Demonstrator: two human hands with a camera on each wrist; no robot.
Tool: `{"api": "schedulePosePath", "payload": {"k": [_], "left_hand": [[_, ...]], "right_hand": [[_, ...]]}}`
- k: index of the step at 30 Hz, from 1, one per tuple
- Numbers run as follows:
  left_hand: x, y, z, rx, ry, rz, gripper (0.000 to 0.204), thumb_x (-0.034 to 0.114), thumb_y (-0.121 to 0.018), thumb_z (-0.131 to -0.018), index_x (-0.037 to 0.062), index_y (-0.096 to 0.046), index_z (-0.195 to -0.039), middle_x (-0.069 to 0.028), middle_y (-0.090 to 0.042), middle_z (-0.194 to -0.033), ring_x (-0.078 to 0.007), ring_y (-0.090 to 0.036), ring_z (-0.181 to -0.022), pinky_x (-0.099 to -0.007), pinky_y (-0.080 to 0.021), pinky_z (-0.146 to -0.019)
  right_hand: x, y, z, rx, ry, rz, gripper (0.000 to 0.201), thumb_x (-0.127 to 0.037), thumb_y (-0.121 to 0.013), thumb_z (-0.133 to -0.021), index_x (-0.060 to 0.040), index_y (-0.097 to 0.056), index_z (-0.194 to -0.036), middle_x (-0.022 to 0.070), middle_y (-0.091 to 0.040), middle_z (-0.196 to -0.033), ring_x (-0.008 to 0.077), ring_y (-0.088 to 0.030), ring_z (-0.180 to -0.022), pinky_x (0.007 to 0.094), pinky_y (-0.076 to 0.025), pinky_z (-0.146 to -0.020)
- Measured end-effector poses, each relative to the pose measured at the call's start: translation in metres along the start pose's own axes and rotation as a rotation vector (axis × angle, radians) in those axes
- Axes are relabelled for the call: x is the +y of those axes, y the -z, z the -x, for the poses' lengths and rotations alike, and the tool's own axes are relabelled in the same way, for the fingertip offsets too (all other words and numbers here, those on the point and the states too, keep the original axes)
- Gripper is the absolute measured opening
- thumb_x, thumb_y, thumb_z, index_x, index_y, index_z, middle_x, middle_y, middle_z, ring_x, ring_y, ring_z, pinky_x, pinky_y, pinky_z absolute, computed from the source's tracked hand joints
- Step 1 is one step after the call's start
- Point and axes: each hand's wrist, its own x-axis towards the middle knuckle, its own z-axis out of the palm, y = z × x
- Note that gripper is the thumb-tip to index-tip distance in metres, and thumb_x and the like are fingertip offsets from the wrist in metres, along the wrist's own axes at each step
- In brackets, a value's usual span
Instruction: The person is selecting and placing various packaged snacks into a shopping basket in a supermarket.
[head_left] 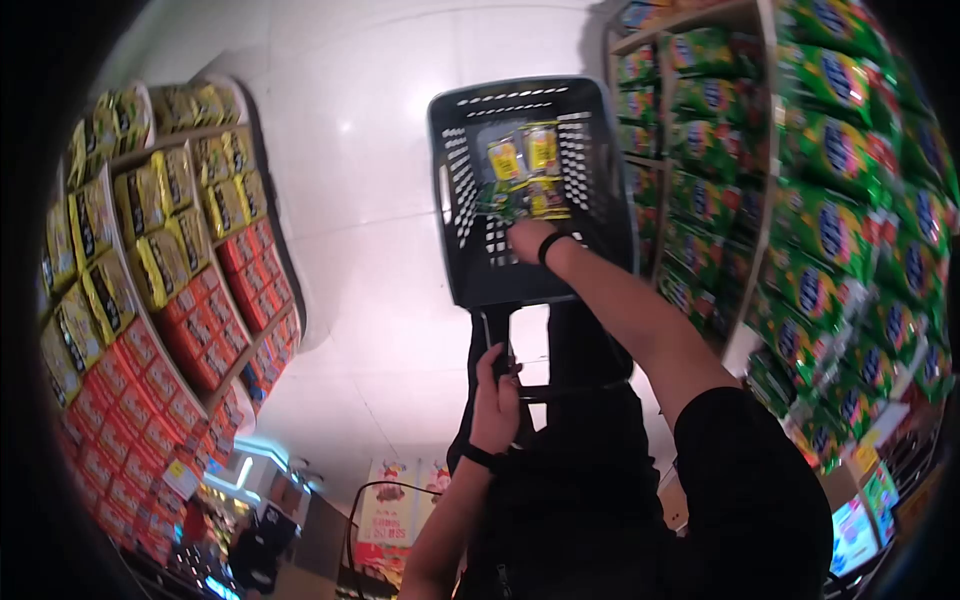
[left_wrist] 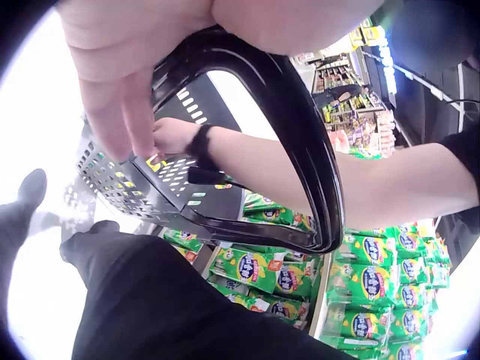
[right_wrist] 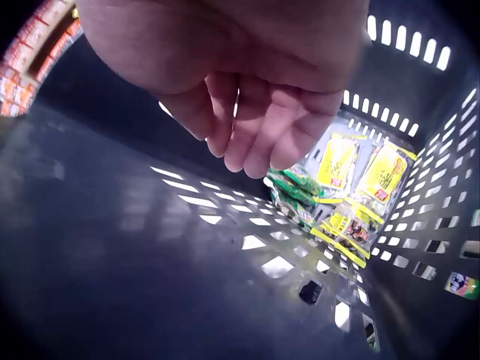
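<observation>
My left hand (head_left: 495,405) grips the black pull handle (left_wrist: 304,127) of a dark shopping basket (head_left: 600,110); in the left wrist view its fingers curl over the bar. My right hand (head_left: 533,241) reaches down inside the basket, its fingers loosely bent, with nothing seen in them in the right wrist view. Just beyond its fingertips lie green packets (right_wrist: 295,185) at the far end of the basket. Beside these are several clear snack packets with yellow labels, one yellow packet (right_wrist: 337,162) leaning near another yellow packet (right_wrist: 384,174).
Shelves of green bags (head_left: 830,230) stand close on the right of the basket. On the left, a curved shelf carries yellow bags (head_left: 165,255) and red packs (head_left: 135,390). White floor (head_left: 350,190) runs between. A red and white poster (head_left: 392,510) is behind me.
</observation>
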Motion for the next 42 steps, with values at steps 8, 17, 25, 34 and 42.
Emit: {"api": "schedulePosePath", "payload": {"k": [8,17,25,34,42], "left_hand": [[0.060,0.058,-0.015,-0.182,-0.169,-0.746,0.054,0.015,-0.056,-0.111,-0.0013,-0.040,-0.160,-0.0311,-0.068,-0.131,-0.0436,-0.072,-0.115,-0.0489,-0.059,-0.099],[0.081,0.113,-0.081,-0.300,-0.331,-1.217,0.049,0.016,-0.055,-0.108,-0.0042,-0.047,-0.152,-0.0338,-0.072,-0.122,-0.0490,-0.071,-0.115,-0.0533,-0.057,-0.100],[0.126,0.083,-0.092,-0.430,-0.459,-1.314,0.048,0.022,-0.055,-0.109,0.0021,-0.049,-0.153,-0.0273,-0.077,-0.119,-0.0447,-0.075,-0.112,-0.0518,-0.059,-0.096],[0.125,0.089,-0.068,-0.414,-0.446,-1.262,0.049,0.018,-0.058,-0.107,-0.0013,-0.049,-0.151,-0.0270,-0.076,-0.118,-0.0448,-0.074,-0.110,-0.0509,-0.059,-0.095],[0.066,0.147,-0.055,-0.348,-0.362,-1.253,0.049,0.019,-0.057,-0.106,-0.0012,-0.052,-0.150,-0.0294,-0.077,-0.114,-0.0449,-0.074,-0.111,-0.0512,-0.059,-0.097]], "right_hand": [[-0.070,0.121,0.274,0.752,0.007,-0.370,0.022,-0.021,-0.059,-0.101,-0.0057,-0.072,-0.091,0.0166,-0.074,-0.099,0.0408,-0.071,-0.095,0.0543,-0.056,-0.085],[-0.086,0.045,0.523,1.411,-0.622,-0.588,0.021,-0.022,-0.064,-0.104,-0.0039,-0.073,-0.110,0.0191,-0.076,-0.112,0.0413,-0.073,-0.100,0.0526,-0.059,-0.087],[-0.028,-0.039,0.641,1.532,-1.518,-0.676,0.059,-0.048,-0.075,-0.101,0.0019,-0.052,-0.124,0.0304,-0.068,-0.115,0.0494,-0.072,-0.098,0.0553,-0.060,-0.081],[0.052,-0.037,0.637,1.187,-1.547,-0.952,0.077,-0.050,-0.076,-0.096,0.0069,-0.047,-0.140,0.0294,-0.078,-0.119,0.0433,-0.076,-0.114,0.0512,-0.061,-0.098],[0.075,-0.062,0.634,1.254,-1.427,-0.686,0.041,-0.030,-0.062,-0.099,0.0092,-0.072,-0.109,0.0351,-0.076,-0.103,0.0501,-0.074,-0.103,0.0573,-0.059,-0.095]]}}
